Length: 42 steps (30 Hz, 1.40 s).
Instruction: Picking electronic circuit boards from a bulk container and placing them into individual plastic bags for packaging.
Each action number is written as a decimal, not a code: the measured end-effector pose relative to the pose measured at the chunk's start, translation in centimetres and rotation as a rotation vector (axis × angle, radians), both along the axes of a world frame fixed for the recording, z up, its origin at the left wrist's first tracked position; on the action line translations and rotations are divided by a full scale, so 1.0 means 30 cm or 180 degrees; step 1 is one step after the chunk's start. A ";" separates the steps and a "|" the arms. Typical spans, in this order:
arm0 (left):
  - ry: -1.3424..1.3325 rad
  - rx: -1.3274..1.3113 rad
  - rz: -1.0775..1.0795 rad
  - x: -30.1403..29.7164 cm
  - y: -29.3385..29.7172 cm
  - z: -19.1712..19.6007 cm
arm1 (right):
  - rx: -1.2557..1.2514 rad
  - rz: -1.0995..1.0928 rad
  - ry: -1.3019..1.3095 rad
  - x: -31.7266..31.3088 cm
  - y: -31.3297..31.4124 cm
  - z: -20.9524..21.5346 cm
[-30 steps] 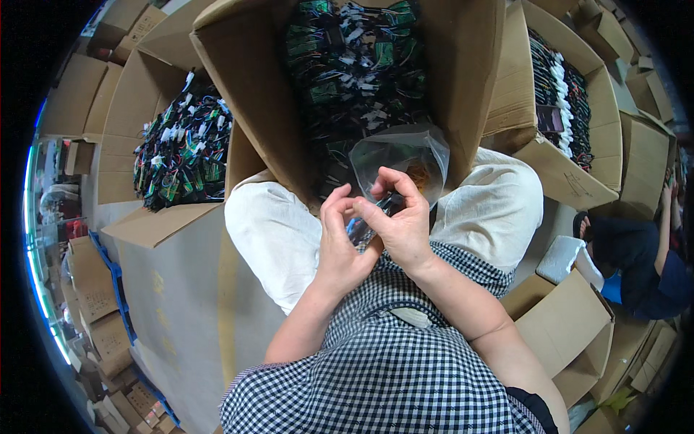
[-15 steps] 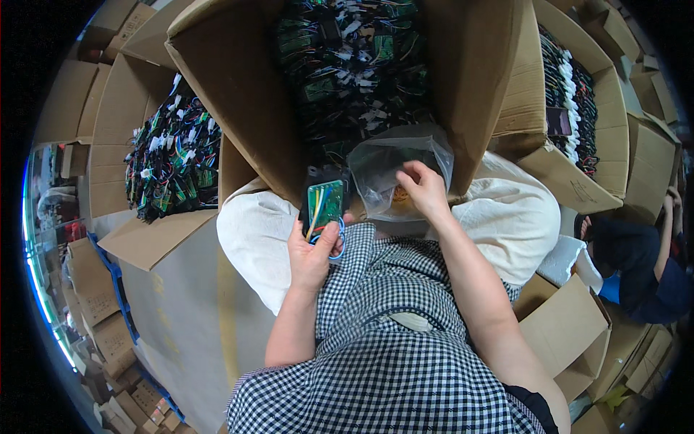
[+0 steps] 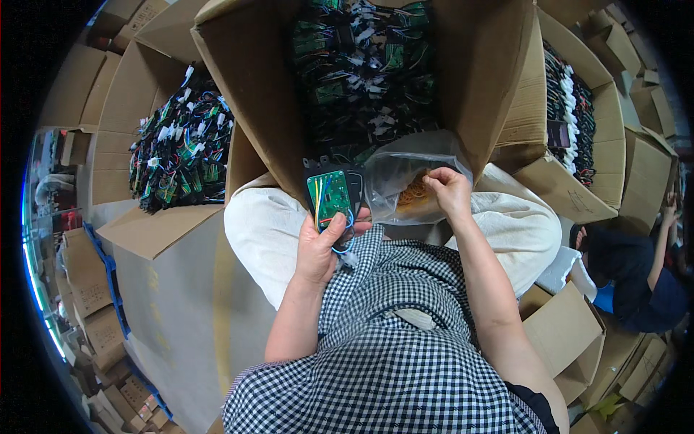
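My left hand (image 3: 318,249) is closed around a green circuit board (image 3: 327,196) set in a black frame, thumb and fingers clamped on its lower end so the board stands nearly upright, its face toward me, over my left thigh. Coloured wires (image 3: 345,244) run down the board's face and loop out below my fingers, against my checked apron (image 3: 390,340). My right hand (image 3: 450,192) is inside the mouth of a clear plastic bag (image 3: 405,173) that rests on my lap just right of the board; the fingertips are drawn together on something among the pale rubber bands (image 3: 415,197) in the bag, though I cannot tell through the plastic whether they have pinched one. The bag leans against the front wall of a big open box (image 3: 253,94) standing before my knees, filled with a tangle of more green boards and wires (image 3: 361,79). To my left a second box (image 3: 130,94) holds a like heap (image 3: 181,148), with one flap (image 3: 155,230) folded out toward me. To my right a third box (image 3: 578,195) holds darker parts stacked in rows (image 3: 567,108). Further right and lower, another person in dark clothes (image 3: 636,275) sits among smaller cartons (image 3: 571,340), one arm raised.
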<state>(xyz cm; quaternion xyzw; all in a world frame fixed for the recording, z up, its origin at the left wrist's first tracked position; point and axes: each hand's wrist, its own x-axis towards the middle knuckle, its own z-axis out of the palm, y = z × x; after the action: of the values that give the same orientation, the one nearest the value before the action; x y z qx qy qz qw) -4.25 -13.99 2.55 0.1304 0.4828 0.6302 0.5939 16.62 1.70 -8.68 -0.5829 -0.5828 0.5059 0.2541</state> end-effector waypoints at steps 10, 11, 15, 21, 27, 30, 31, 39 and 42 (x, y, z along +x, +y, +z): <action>-0.1128 0.0421 -0.0707 0.074 0.020 0.001 | 0.0260 0.0635 0.0497 -0.050 -0.161 0.347; -0.1096 0.0374 -0.0697 0.079 0.017 0.002 | 0.0422 0.0737 0.0387 -0.053 -0.170 0.356; -0.1213 0.0405 -0.0838 0.074 -0.001 -0.017 | 0.0295 0.0958 0.0420 -0.049 -0.183 0.364; -0.1293 0.0243 -0.0636 0.083 -0.010 -0.033 | -0.0275 0.0659 0.1117 -0.049 -0.205 0.328; -0.1250 0.0107 -0.0755 0.102 -0.002 -0.025 | 0.0534 0.0866 0.0460 -0.053 -0.213 0.356; -0.1166 0.0083 -0.0777 0.105 0.001 -0.033 | 0.0226 0.0803 0.0748 -0.051 -0.216 0.366; -0.1165 0.0083 -0.0776 0.103 -0.002 -0.036 | -0.0149 0.0696 0.1091 -0.050 -0.216 0.369; -0.2151 0.0872 -0.1023 0.099 -0.013 -0.044 | -0.1864 0.0139 0.4633 -0.044 -0.231 0.362; -0.2210 0.0953 -0.1020 0.114 -0.016 -0.026 | -0.2026 0.0594 0.4955 -0.044 -0.241 0.385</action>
<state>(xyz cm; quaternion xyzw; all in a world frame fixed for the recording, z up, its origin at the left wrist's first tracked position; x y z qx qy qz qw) -0.82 -14.46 1.76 0.0685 0.1303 0.5996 0.7866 15.29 -5.55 2.86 -0.0614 -0.1169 0.9220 0.3640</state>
